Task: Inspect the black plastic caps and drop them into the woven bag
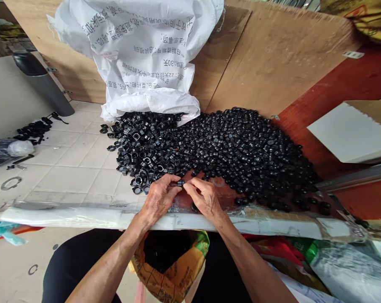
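Between my two hands, over the front of the table, is a small black cylindrical plastic part [180, 183]. My left hand [160, 194] pinches it from the left with thumb and fingers. From the other side, the fingertips of my right hand [205, 198] are closed at its right end. Behind my left hand lies a heap of black plastic rings [142, 147]. A larger pile of small black plastic parts [241, 143] spreads behind and to the right of my right hand.
A white woven sack [146, 54] rests mouth-down behind the rings, against a wooden board [278, 54]. At the left stands a dark bottle [46, 84]. Below the table edge [98, 219], a yellow bag [171, 282] hangs open between my legs. A flat ring [11, 183] lies left.
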The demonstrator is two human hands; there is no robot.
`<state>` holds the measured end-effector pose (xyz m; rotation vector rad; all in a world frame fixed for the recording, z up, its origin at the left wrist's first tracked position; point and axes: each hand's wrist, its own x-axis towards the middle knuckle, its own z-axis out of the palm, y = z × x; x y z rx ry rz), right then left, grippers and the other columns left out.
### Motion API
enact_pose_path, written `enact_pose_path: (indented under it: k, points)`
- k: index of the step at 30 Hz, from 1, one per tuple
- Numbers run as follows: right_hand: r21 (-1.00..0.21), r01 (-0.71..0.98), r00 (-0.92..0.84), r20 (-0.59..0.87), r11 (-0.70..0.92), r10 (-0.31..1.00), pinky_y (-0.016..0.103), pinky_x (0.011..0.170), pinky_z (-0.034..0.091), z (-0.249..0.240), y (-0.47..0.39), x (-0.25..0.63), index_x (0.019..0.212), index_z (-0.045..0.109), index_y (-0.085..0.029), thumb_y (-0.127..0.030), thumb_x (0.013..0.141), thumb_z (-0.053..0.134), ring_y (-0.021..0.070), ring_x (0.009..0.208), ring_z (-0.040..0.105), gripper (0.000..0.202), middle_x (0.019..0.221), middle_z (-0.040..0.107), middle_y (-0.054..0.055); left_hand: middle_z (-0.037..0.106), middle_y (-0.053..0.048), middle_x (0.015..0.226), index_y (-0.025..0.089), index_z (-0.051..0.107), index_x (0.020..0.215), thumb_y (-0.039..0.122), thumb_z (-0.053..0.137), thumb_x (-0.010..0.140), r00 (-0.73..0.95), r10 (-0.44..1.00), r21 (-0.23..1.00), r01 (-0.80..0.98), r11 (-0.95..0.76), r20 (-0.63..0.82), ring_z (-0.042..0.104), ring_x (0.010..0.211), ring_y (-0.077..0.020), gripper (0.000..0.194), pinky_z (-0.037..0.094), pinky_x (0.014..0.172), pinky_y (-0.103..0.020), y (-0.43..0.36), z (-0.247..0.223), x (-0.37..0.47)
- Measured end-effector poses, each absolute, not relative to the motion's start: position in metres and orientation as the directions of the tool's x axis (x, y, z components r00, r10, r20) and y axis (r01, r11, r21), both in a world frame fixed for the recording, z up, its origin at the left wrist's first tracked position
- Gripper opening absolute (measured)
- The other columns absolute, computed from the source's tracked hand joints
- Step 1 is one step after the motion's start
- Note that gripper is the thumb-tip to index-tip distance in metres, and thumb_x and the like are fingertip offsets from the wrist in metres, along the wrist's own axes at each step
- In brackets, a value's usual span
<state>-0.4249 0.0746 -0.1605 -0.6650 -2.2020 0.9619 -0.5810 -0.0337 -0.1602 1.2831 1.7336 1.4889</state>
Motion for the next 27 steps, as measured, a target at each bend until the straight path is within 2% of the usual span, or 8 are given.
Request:
enact_pose_path:
  k: [3, 6, 10, 14, 17, 20, 24, 27]
  points:
    - [-0.783, 0.15, -0.658, 0.377, 0.604, 0.652, 0.029, 0.072, 0.051, -0.1601, 0.074, -0.425, 0.099, 0.071, -0.022, -0.033, 0.099, 0.063, 0.0189, 0.077, 0.066, 0.013, 0.087, 0.072, 0.002, 0.08, -0.001, 0.094, 0.02, 0.074, 0.11, 0.014, 0.067, 0.092, -0.419, 0.887, 0.943, 0.328, -0.054, 0.196, 0.075, 0.079, -0.0149, 0.02, 0.06, 0.076, -0.026, -0.0339, -0.1595, -0.581]
    - [-0.78, 0.165, -0.661, 0.366, 0.603, 0.655, 0.028, 0.069, 0.051, -0.1594, 0.0736, -0.4246, 0.091, 0.07, -0.022, -0.032, 0.102, 0.059, 0.0175, 0.07, 0.063, 0.019, 0.077, 0.069, 0.001, 0.08, 0.0, 0.092, 0.02, 0.074, 0.109, 0.015, 0.067, 0.092, -0.407, 0.893, 0.944, 0.327, -0.053, 0.191, 0.074, 0.078, -0.0153, 0.019, 0.059, 0.075, -0.026, -0.0342, -0.1571, -0.5806]
    - [-0.776, 0.112, -0.662, 0.408, 0.621, 0.628, 0.029, 0.076, 0.054, -0.1596, 0.0738, -0.424, 0.106, 0.072, -0.022, -0.031, 0.099, 0.063, 0.019, 0.08, 0.069, 0.014, 0.094, 0.075, 0.003, 0.08, 0.0, 0.092, 0.02, 0.073, 0.11, 0.017, 0.066, 0.094, -0.395, 0.903, 0.949, 0.312, -0.04, 0.168, 0.074, 0.078, -0.0152, 0.018, 0.059, 0.075, -0.026, -0.0346, -0.1539, -0.5804]
    - [-0.784, 0.139, -0.645, 0.393, 0.606, 0.656, 0.028, 0.068, 0.052, -0.1605, 0.0744, -0.4244, 0.095, 0.07, -0.022, -0.031, 0.101, 0.061, 0.0174, 0.071, 0.067, 0.014, 0.081, 0.073, 0.001, 0.08, 0.0, 0.092, 0.02, 0.074, 0.112, 0.018, 0.067, 0.094, -0.394, 0.904, 0.943, 0.331, -0.027, 0.164, 0.074, 0.079, -0.0156, 0.019, 0.059, 0.077, -0.027, -0.0348, -0.1536, -0.5812]
    - [-0.769, 0.109, -0.649, 0.425, 0.63, 0.631, 0.028, 0.073, 0.053, -0.1611, 0.0748, -0.4245, 0.102, 0.071, -0.022, -0.029, 0.1, 0.063, 0.0181, 0.077, 0.069, 0.011, 0.089, 0.075, 0.002, 0.08, -0.001, 0.094, 0.02, 0.074, 0.112, 0.018, 0.066, 0.094, -0.389, 0.908, 0.945, 0.328, -0.022, 0.156, 0.074, 0.079, -0.0155, 0.02, 0.059, 0.076, -0.027, -0.0345, -0.1539, -0.5815]
    - [-0.769, 0.137, -0.641, 0.411, 0.624, 0.648, 0.028, 0.068, 0.052, -0.1617, 0.0749, -0.4238, 0.096, 0.07, -0.022, -0.03, 0.101, 0.061, 0.0168, 0.069, 0.066, 0.013, 0.079, 0.072, 0.001, 0.08, 0.0, 0.093, 0.02, 0.074, 0.112, 0.017, 0.067, 0.093, -0.4, 0.903, 0.946, 0.324, -0.018, 0.154, 0.074, 0.08, -0.0155, 0.021, 0.059, 0.077, -0.027, -0.0342, -0.1528, -0.5811]
    - [-0.749, 0.094, -0.652, 0.451, 0.656, 0.609, 0.03, 0.076, 0.054, -0.1631, 0.0734, -0.4234, 0.111, 0.07, -0.022, -0.029, 0.1, 0.062, 0.0195, 0.082, 0.07, 0.015, 0.095, 0.076, 0.004, 0.079, 0.0, 0.087, 0.02, 0.074, 0.112, 0.02, 0.066, 0.094, -0.4, 0.909, 0.963, 0.269, -0.005, 0.116, 0.073, 0.075, -0.0152, 0.019, 0.058, 0.072, -0.025, -0.0353, -0.1509, -0.5812]
    - [-0.753, 0.123, -0.665, 0.421, 0.646, 0.616, 0.03, 0.073, 0.052, -0.1634, 0.0699, -0.4251, 0.106, 0.069, -0.022, -0.028, 0.101, 0.058, 0.0181, 0.073, 0.068, 0.014, 0.085, 0.073, 0.003, 0.08, -0.001, 0.092, 0.02, 0.073, 0.113, 0.02, 0.066, 0.095, -0.383, 0.909, 0.942, 0.333, -0.03, 0.164, 0.074, 0.078, -0.016, 0.02, 0.059, 0.073, -0.027, -0.0364, -0.1548, -0.5833]
